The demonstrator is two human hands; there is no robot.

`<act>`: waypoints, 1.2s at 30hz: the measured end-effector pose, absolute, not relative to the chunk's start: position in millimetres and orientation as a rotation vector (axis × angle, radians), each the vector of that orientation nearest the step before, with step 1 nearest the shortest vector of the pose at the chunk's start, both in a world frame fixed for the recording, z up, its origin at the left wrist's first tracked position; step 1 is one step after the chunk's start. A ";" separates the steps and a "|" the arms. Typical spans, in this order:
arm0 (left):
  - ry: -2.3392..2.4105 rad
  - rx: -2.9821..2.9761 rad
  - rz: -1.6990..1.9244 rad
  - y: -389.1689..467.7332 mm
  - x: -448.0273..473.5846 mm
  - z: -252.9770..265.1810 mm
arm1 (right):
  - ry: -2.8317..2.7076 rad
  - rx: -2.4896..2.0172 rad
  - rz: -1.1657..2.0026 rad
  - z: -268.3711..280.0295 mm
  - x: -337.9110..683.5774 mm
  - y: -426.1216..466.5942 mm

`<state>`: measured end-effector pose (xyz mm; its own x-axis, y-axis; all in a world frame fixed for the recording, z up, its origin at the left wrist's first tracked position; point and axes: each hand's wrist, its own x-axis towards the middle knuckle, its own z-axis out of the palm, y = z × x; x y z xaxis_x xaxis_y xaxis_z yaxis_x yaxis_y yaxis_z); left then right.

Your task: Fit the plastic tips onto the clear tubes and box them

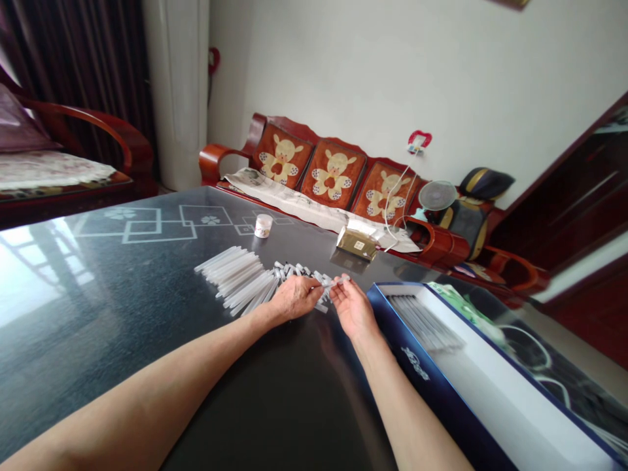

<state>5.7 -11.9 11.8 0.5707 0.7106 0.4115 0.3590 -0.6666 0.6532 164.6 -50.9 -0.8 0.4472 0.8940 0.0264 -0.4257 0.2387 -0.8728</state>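
Observation:
My left hand [296,298] is closed in a pinch on one end of a small whitish translucent plastic piece [335,282]. Palm turned up, my right hand [354,307] has its thumb and fingertips closed on the other end. The piece is too small and blurred to name more exactly. Left of my left hand lies a fanned pile of translucent white plastic tubes [235,275], like pen barrels. Just beyond my hands is a heap of short white and dark cap-like pieces [294,268], partly hidden by my left hand.
To the right, an open blue box [412,366] with a white inside holds a row of slim grey tubes with dark ends [422,320]. A small white tub [263,226] and a tissue box [357,242] stand farther back on the dark glossy table [147,288]. Behind is a wooden sofa [223,160].

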 end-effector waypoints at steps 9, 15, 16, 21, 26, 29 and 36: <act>0.891 2.302 0.909 -13.2 6.3 13.2 | -0.600 -0.938 1.050 2.8 159.8 -55.8; 0.920 2.313 0.907 -12.7 6.8 12.1 | -0.617 -0.967 1.026 2.4 159.3 -57.6; 0.924 2.315 0.907 -12.5 6.9 11.6 | -0.615 -0.967 1.026 1.9 159.4 -57.3; 0.920 2.336 0.901 -11.2 7.2 9.3 | -0.587 -0.945 1.036 0.6 159.2 -56.2; 0.950 2.333 0.862 -10.7 7.3 8.7 | -0.615 -0.940 1.032 2.3 158.4 -57.9; 0.967 2.330 0.839 -10.5 7.5 9.1 | -0.659 -0.946 0.981 2.3 157.6 -58.3; 0.963 2.294 0.833 -10.3 8.3 10.3 | -0.756 -0.969 0.886 -2.0 153.8 -57.6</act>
<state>8.3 -10.3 10.3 0.5599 0.7568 0.3374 0.4422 -0.6173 0.6507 153.8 -57.6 -2.0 0.4422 0.8851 0.1454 -0.2823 0.2912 -0.9141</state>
